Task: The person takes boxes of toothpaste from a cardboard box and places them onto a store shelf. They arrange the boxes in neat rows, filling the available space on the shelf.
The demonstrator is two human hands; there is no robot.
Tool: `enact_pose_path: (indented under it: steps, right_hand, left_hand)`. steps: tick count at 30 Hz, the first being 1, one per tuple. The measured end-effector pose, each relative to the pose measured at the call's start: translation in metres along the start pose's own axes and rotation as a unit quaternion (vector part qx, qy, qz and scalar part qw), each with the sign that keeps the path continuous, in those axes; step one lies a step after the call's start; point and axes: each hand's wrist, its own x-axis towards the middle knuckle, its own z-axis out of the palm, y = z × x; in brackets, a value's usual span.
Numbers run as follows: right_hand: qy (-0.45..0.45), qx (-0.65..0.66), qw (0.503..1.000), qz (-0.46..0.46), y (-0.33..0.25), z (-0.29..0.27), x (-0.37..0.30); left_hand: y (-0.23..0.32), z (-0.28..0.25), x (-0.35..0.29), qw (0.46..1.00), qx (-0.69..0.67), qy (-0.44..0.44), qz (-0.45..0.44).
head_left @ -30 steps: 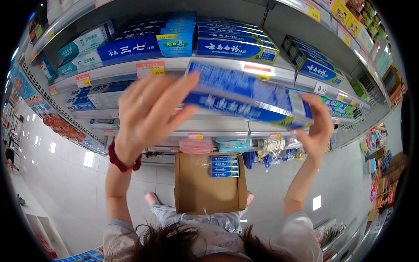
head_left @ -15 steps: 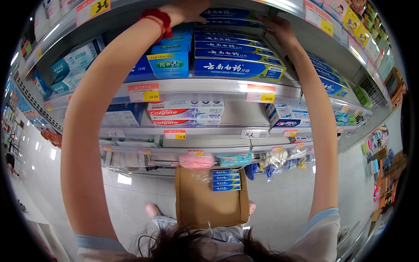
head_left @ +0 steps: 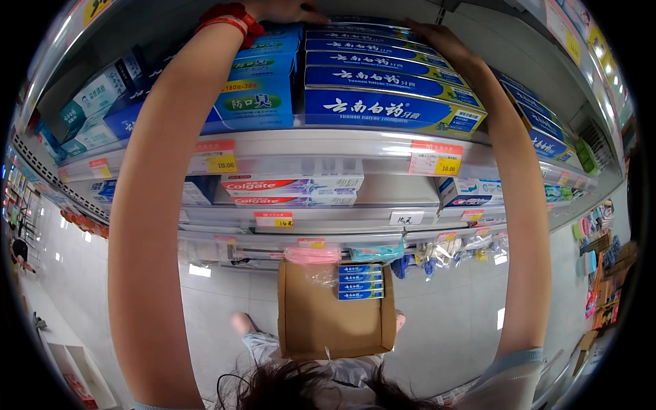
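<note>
two bare arms stretch up to the upper shelf [head_left: 355, 139], on either side of a row of long blue toothpaste boxes [head_left: 389, 76]. the row runs from the shelf's front edge toward its back edge. at the far end, the left hand [head_left: 283, 9] is at the left end of the rearmost boxes [head_left: 365, 22], and the right hand [head_left: 439, 42] is at their right end. the two sets of fingers stand wide apart with those boxes between them; i cannot tell whether either hand grips or only touches. a red hair tie [head_left: 236, 24] circles the left wrist.

light-blue boxes [head_left: 256, 99] stand just left of the row at the same front edge, and an orange-and-yellow price label [head_left: 436, 158] sits below the row's right part. on the lower shelf, white boxes with red and purple panels [head_left: 294, 186] are stacked near the front edge. below, between the person's feet, an open cardboard box [head_left: 328, 328] has four blue cartons [head_left: 361, 282] in its far right corner.
</note>
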Motion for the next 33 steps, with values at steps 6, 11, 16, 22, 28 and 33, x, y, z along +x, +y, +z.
enact_pose_path:
  steps: [6, 11, 16, 22, 28, 33]
  right_hand:
    - [-0.018, -0.042, 0.998, 0.032, 0.005, -0.01, 0.0]
    - [-0.021, -0.087, 0.996, -0.005, 0.014, -0.015, 0.009]
    - [-0.029, -0.071, 0.997, 0.003, 0.011, -0.011, 0.012]
    - [0.01, -0.072, 0.997, -0.032, 0.017, -0.015, 0.004]
    - [-0.002, -0.137, 0.986, -0.094, 0.022, -0.023, 0.014]
    - [0.011, -0.314, 0.945, -0.089, -0.039, -0.01, -0.013]
  left_hand:
    - [0.024, 0.0, 0.014, 0.995, 0.0, -0.029, -0.093]
    - [0.029, -0.002, 0.013, 0.995, 0.011, -0.025, -0.099]
    - [0.025, -0.005, 0.007, 0.993, 0.032, -0.025, -0.108]
    - [0.028, -0.002, 0.012, 0.996, 0.029, -0.026, -0.085]
    - [0.02, 0.002, 0.014, 0.996, 0.049, -0.022, -0.067]
    - [0.016, -0.016, 0.0, 0.995, 0.089, -0.026, -0.047]
